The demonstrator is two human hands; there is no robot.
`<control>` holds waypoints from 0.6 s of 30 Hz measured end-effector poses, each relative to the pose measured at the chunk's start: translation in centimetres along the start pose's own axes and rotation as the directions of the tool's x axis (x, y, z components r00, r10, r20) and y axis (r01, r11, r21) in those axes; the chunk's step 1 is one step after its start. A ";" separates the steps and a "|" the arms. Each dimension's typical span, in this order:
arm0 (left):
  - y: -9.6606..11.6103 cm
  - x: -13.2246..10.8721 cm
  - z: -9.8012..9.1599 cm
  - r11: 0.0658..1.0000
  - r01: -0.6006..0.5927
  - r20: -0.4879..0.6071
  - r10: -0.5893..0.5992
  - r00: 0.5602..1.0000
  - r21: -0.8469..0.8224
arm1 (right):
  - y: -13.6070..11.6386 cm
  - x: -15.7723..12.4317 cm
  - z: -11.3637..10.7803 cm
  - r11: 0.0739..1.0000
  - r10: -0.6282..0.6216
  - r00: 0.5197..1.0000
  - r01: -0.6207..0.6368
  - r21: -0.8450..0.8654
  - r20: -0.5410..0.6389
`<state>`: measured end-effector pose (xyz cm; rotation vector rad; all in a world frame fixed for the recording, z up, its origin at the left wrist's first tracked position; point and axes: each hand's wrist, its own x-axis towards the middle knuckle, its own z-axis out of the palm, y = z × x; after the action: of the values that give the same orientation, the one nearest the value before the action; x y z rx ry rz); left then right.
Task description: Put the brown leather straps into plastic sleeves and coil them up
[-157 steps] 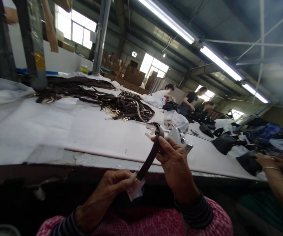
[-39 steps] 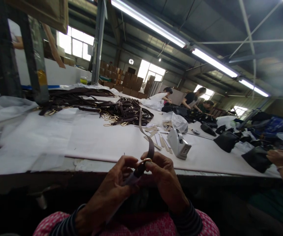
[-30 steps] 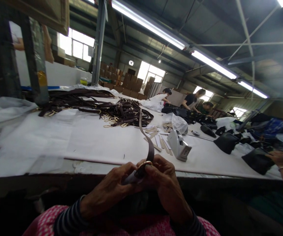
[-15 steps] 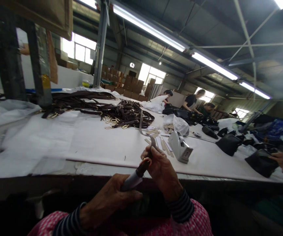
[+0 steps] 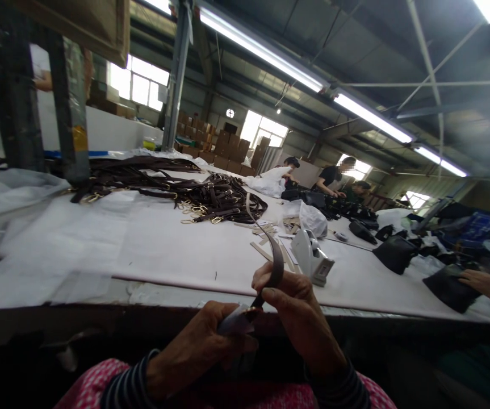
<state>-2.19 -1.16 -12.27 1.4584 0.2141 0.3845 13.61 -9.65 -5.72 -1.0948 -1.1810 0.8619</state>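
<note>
A dark brown leather strap (image 5: 275,258) arcs up from my hands toward the strap pile on the white table (image 5: 163,244). My left hand (image 5: 210,341) is closed round the strap's lower end, which is wrapped in pale film or tape. Just above it, my right hand (image 5: 296,309) pinches the strap with thumb and fingers. Both hands sit at the table's near edge, over my lap.
A heap of dark straps with gold clasps (image 5: 202,196) lies mid-table. A white tape dispenser (image 5: 313,258) and tan paper strips (image 5: 266,238) sit right of my hands. Black bags (image 5: 392,250) crowd the right side. Another person's hand (image 5: 483,281) holds a bag; more people work at the far end.
My right hand has slid along the strap and now grips it higher, bending it into an arc. The gold ring seen earlier is now hidden. My left hand keeps the wrapped end.
</note>
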 end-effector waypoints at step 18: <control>3.6 3.5 1.9 0.968 -0.126 0.077 0.112 0.991 0.219 | 0.1 6.0 0.2 0.822 0.252 0.961 -0.151 0.549 -0.113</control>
<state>1.33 -1.37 -8.15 1.7080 0.1206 0.4202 14.58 -3.88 -4.15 -0.8144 -0.6114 1.1482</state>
